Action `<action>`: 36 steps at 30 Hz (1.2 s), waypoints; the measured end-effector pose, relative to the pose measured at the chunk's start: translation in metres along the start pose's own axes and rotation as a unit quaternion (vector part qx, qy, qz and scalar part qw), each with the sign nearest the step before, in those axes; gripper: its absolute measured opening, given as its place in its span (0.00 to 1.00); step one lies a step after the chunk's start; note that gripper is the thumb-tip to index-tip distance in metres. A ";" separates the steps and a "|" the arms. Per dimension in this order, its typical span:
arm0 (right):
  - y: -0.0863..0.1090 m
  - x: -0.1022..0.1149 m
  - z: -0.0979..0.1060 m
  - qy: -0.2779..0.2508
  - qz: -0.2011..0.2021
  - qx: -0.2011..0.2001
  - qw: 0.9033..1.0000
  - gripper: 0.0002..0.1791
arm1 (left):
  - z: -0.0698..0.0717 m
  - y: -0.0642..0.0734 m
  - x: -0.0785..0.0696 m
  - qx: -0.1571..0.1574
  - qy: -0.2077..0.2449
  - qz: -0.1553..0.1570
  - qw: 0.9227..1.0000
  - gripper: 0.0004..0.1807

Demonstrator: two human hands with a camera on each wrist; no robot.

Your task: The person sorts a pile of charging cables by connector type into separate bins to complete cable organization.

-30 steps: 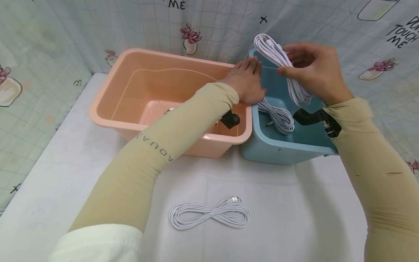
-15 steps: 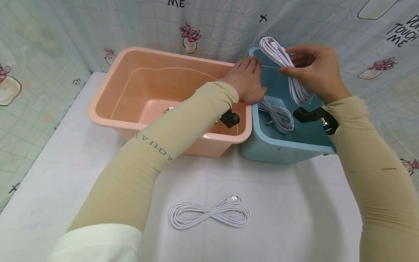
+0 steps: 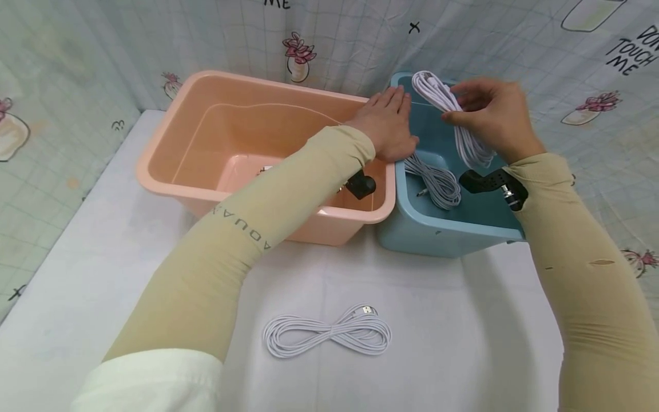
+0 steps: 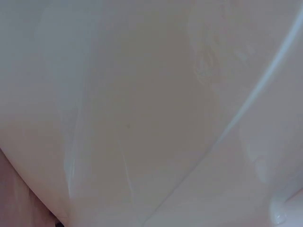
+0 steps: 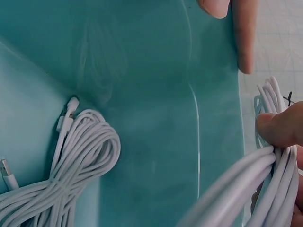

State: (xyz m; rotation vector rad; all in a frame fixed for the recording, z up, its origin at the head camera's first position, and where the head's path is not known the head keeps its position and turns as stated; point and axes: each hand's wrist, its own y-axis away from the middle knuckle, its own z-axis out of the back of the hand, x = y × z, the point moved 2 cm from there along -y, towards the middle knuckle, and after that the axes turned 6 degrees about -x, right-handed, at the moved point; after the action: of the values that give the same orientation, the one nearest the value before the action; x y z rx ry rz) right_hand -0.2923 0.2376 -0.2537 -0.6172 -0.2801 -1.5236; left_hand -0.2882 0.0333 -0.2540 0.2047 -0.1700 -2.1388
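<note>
My right hand [image 3: 496, 117] pinches a bundled white USB cable [image 3: 437, 91] between thumb and fingers, over the blue bin [image 3: 427, 237]. The bundle hangs at a slant, its upper end near the bin's back rim. My left hand [image 3: 386, 126] lies palm down with straight fingers across the adjoining rims of the peach bin [image 3: 278, 85] and the blue one. Inside the blue bin lies more bundled white cable [image 5: 90, 146], with metal plugs showing in the right wrist view. Another white cable [image 3: 329, 332], tied in a figure eight, lies on the table in front.
The two bins stand side by side against a printed cloth backdrop [image 3: 231, 40]. A small item [image 3: 265, 170] in the peach bin is mostly hidden by my left sleeve [image 3: 247, 229]. White cloth [image 3: 427, 332] covers the table.
My right hand has lowered slightly with the cable bundle toward the blue bin. My left hand stays on the rims, and the table cable stays put.
</note>
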 end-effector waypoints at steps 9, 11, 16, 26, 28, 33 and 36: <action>-0.005 -0.004 -0.005 0.037 0.006 0.016 0.999 0.30 | 0.001 0.000 0.003 0.004 0.000 0.000 1.000 0.44; -0.005 -0.004 -0.007 0.045 0.013 0.024 0.999 0.30 | 0.001 0.000 0.003 0.003 0.001 0.000 1.000 0.44; -0.006 -0.006 -0.009 0.065 0.021 0.042 0.997 0.30 | 0.002 0.000 0.003 -0.003 0.001 -0.002 1.000 0.44; -0.002 -0.004 -0.013 0.053 0.029 0.051 0.997 0.33 | 0.001 -0.002 0.002 0.011 -0.004 -0.002 1.000 0.43; -0.001 -0.004 -0.013 0.052 0.030 0.050 0.997 0.32 | 0.001 -0.001 0.002 0.011 -0.004 -0.001 1.000 0.43; 0.000 -0.005 -0.011 0.041 0.034 0.047 0.997 0.32 | 0.000 -0.001 0.001 0.008 -0.003 0.000 1.000 0.43; 0.001 -0.006 -0.010 0.034 0.035 0.043 0.998 0.31 | -0.001 -0.001 0.000 0.007 -0.002 0.000 1.000 0.43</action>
State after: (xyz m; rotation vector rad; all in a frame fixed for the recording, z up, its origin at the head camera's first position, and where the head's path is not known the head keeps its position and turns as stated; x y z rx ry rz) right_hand -0.2939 0.2370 -0.2654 -0.5004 -0.2679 -1.4549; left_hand -0.2893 0.0340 -0.2551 0.2072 -0.1868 -2.1379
